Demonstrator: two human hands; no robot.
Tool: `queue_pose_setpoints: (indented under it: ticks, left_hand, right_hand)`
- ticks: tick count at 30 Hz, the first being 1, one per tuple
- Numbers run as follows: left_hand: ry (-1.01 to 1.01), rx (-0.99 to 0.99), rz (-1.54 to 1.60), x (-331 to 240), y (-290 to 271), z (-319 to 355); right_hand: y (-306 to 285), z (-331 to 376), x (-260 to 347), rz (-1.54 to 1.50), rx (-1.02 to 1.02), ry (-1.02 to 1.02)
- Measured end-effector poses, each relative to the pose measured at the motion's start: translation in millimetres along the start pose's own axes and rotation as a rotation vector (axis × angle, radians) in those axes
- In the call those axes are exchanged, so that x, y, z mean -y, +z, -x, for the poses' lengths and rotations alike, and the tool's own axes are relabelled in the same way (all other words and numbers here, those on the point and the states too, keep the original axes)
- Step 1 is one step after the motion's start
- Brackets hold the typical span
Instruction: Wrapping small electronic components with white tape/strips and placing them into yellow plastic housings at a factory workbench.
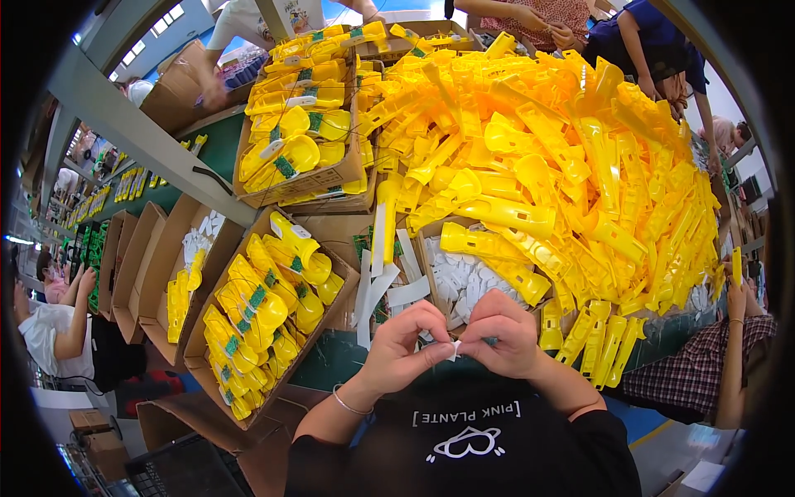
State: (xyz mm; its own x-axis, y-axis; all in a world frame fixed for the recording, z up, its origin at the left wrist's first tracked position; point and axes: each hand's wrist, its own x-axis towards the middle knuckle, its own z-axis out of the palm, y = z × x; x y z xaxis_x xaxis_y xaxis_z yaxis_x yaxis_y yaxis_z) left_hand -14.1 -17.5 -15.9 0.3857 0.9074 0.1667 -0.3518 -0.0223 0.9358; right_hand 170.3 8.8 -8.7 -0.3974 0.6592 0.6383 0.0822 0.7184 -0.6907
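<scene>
Close to my chest, my left hand [410, 346] and my right hand [503, 338] meet fingertip to fingertip. Pinched between them is a small white plastic piece [453, 350], mostly covered by the fingers, so its exact kind does not show. Just beyond my hands lies a heap of small white plastic parts [468, 277] in a cardboard box. White strips [377, 294] lie to the left of it. A huge pile of yellow plastic shells [530, 166] rises behind, and several more yellow shells [611, 348] rest at the table edge right of my right hand.
At the left, a cardboard box [330, 330] holds yellow shells fitted with green circuit boards and thin wires. Another such box [319, 180] stands farther back. Further cartons [137, 257] line the left side, beside a metal frame post [141, 124]. Other people work around the table.
</scene>
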Motion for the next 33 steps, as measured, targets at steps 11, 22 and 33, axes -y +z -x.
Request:
queue_pose_setpoints:
  ticks: [11, 22, 33]
  left_hand:
    - [-0.060, 0.022, 0.009, -4.2, 0.4, 0.6]
    - [-0.418, -0.025, 0.228, -10.4, 1.3, 0.6]
    - [-0.352, -0.205, 0.443, 4.9, 6.5, 2.0]
  right_hand:
    - [1.5, 0.5, -0.4, -0.003, -0.032, -0.017]
    - [-6.2, 4.5, 2.9, 0.389, 0.028, -0.387]
    - [-0.2, 4.1, 0.1, 0.476, 0.035, -0.422]
